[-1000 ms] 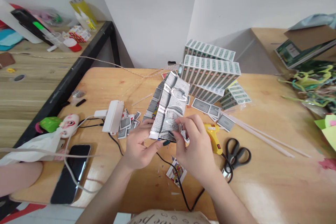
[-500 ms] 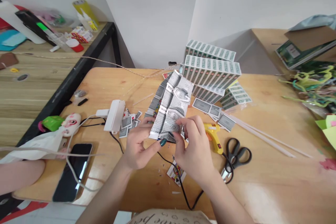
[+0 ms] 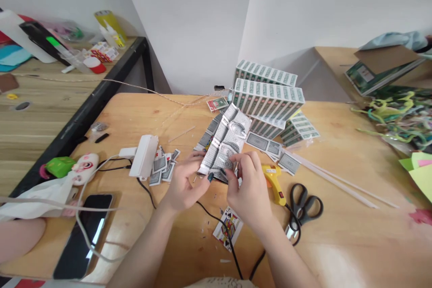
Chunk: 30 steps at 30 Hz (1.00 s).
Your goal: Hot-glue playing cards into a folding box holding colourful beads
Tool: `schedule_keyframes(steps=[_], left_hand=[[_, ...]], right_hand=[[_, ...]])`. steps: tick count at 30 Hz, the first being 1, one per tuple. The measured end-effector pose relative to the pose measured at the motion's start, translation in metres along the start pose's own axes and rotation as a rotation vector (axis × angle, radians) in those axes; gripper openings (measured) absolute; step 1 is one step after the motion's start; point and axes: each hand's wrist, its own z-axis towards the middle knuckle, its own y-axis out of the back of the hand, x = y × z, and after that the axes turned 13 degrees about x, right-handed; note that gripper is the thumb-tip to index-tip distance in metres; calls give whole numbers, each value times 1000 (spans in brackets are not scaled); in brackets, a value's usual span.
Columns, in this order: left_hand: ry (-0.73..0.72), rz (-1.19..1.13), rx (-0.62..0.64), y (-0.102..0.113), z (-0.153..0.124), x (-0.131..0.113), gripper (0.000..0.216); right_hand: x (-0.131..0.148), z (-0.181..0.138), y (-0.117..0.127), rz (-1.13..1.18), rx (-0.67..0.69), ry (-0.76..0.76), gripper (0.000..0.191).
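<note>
Between my hands is a model built from grey-backed playing cards (image 3: pixel 221 141), with curved and folded card pieces stuck to its front. It is tilted, its upper end leaning away toward the card boxes. My left hand (image 3: pixel 187 182) grips its lower left corner, thumb in front and fingers behind. My right hand (image 3: pixel 248 184) pinches a card piece at the lower right of the model; the fingertips partly hide that spot. Just right of my right hand lies a yellow hot glue gun (image 3: pixel 275 183), with black-handled scissors (image 3: pixel 303 207) beside it. Below the hands lies a face card (image 3: pixel 227 228), crossed by the black cord.
Stacked playing card boxes (image 3: pixel 268 99) stand behind the model. Loose cards (image 3: pixel 164 166) and a white power adapter (image 3: pixel 144 156) are to the left, near a phone (image 3: pixel 83 236). Clear glue sticks (image 3: pixel 337 177) lie right. Cables cross the left side.
The view has shifted slightly, so the table sits lower in the picture. Both hands keep their hold on the card model, with hardly any movement.
</note>
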Motion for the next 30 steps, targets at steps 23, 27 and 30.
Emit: schedule_keyframes(steps=[23, 27, 30], left_hand=[[305, 251, 130, 27, 36, -10, 35], [338, 307, 123, 24, 34, -10, 36], [359, 352, 92, 22, 33, -11, 36]], right_hand=[[-3, 32, 5, 36, -81, -56, 11], [-4, 31, 5, 15, -86, -46, 11], [-4, 31, 4, 3, -79, -57, 12]])
